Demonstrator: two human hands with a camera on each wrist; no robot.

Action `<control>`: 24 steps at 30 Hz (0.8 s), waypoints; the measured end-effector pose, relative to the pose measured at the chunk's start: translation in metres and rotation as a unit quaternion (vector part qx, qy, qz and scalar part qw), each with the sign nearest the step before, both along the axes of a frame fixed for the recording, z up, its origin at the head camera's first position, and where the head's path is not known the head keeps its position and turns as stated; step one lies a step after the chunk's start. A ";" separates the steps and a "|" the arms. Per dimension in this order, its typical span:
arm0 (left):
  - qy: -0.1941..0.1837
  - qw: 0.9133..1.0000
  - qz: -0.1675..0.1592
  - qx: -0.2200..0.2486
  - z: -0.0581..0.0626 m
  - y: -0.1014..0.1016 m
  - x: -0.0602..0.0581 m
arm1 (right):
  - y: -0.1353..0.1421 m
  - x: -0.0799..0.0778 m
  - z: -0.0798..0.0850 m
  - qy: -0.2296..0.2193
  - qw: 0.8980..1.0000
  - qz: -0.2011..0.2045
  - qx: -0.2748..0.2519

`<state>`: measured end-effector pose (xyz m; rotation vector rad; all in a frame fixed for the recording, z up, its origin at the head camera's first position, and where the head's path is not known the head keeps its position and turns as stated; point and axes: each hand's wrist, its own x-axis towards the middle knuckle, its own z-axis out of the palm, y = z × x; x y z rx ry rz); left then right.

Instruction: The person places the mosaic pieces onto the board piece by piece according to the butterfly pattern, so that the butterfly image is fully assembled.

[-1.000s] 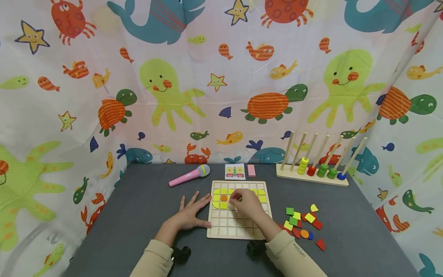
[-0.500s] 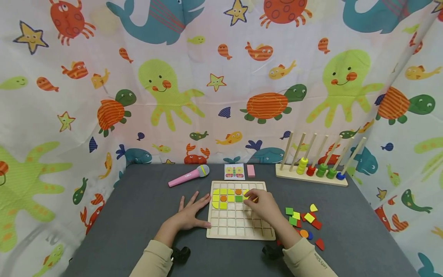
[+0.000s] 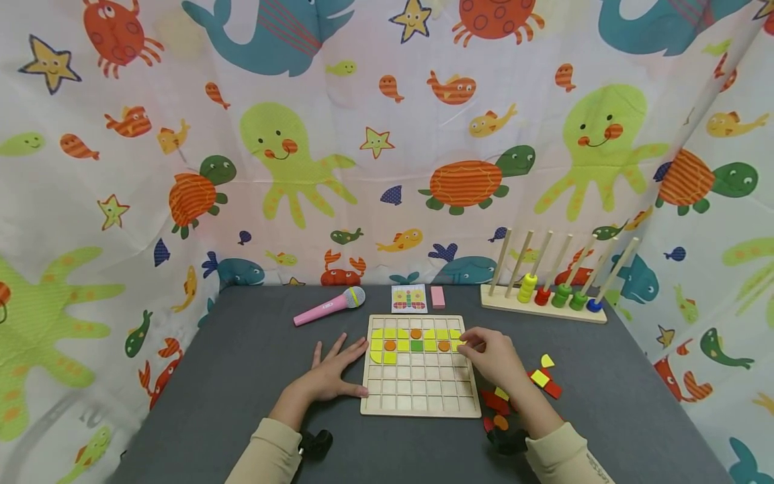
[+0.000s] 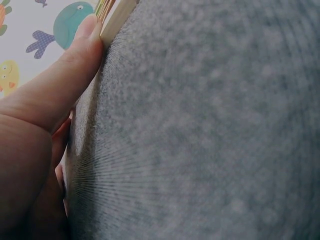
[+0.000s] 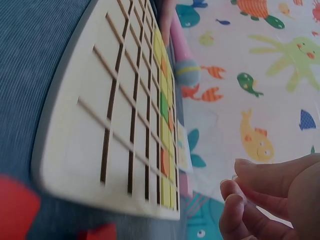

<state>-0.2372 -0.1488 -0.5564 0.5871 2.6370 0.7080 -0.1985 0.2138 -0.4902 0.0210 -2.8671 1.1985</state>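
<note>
A square wooden grid board lies on the table, its upper rows holding several yellow tiles. Among them sit a green square tile and orange discs. My left hand rests with spread fingers on the table left of the board, its thumb against the frame; the thumb also shows in the left wrist view. My right hand is at the board's right edge. In the right wrist view, the bent fingers of that hand show no piece between them.
Loose red, yellow and orange pieces lie right of the board, partly under the right forearm. Behind it are a pattern card, a pink block and a toy microphone. A peg rack stands at the back right.
My right hand has moved rightward from the board's middle to its right edge. The green tile, between its fingers a second ago, now lies in a cell. The left hand has stayed put.
</note>
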 end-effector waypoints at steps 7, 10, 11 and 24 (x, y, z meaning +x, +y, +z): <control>0.001 1.000 -0.002 0.004 -0.001 -0.001 -0.001 | 0.023 0.007 0.001 -0.012 1.000 -0.023 0.016; 0.007 1.000 -0.006 0.005 -0.003 -0.001 -0.001 | 0.032 0.012 0.004 -0.009 0.999 -0.026 0.022; 0.008 1.000 -0.006 0.004 -0.003 -0.001 -0.001 | 0.036 0.014 0.004 -0.009 0.999 -0.027 0.022; 0.009 1.000 -0.007 -0.001 -0.007 -0.002 -0.002 | 0.082 0.030 -0.004 -0.002 0.998 -0.048 0.035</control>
